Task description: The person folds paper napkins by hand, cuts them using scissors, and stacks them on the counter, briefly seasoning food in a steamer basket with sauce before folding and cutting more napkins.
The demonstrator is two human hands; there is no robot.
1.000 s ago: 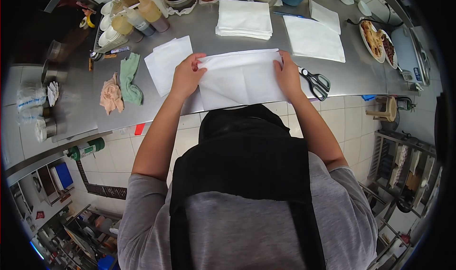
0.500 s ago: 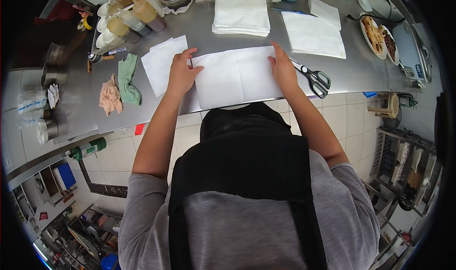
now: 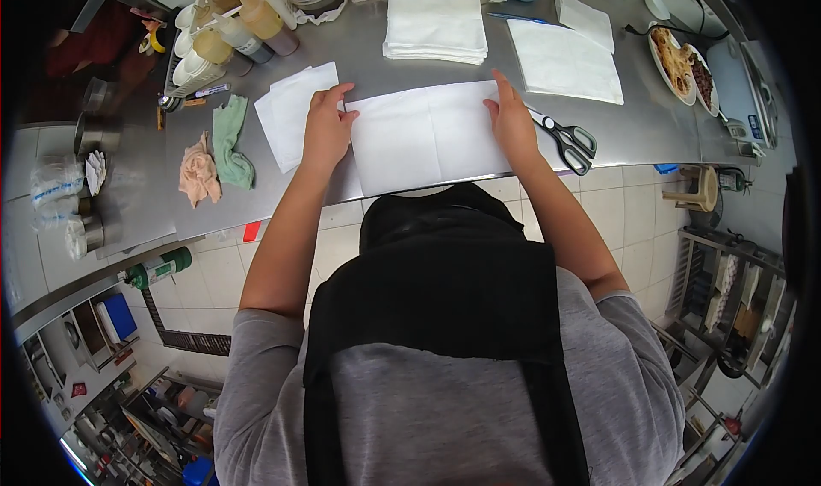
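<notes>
A white paper sheet [image 3: 432, 140] with a crease down its middle lies at the front edge of the steel table. My left hand [image 3: 327, 127] is by the sheet's top left corner, thumb and fingers apart. At the opposite side, my right hand [image 3: 511, 125] rests along the right edge, index finger stretched out and thumb over the paper. Black-handled scissors [image 3: 569, 140] lie just right of that hand. More white sheets [image 3: 289, 114] lie partly behind my left hand. Beyond the creased sheet sits a stack of folded white paper [image 3: 434, 26].
Green cloth [image 3: 229, 140] and pink cloth [image 3: 198, 174] lie at the left. Sauce bottles [image 3: 265, 26] stand in a white basket behind them. Another white paper pile [image 3: 564, 63] with a blue pen [image 3: 517, 17] is at the back right, near plates of food [image 3: 671, 63].
My left hand has shifted slightly left, and its thumb has drawn back from the sheet. My right hand and the sheet moved only slightly. Someone in dark red appears at upper left.
</notes>
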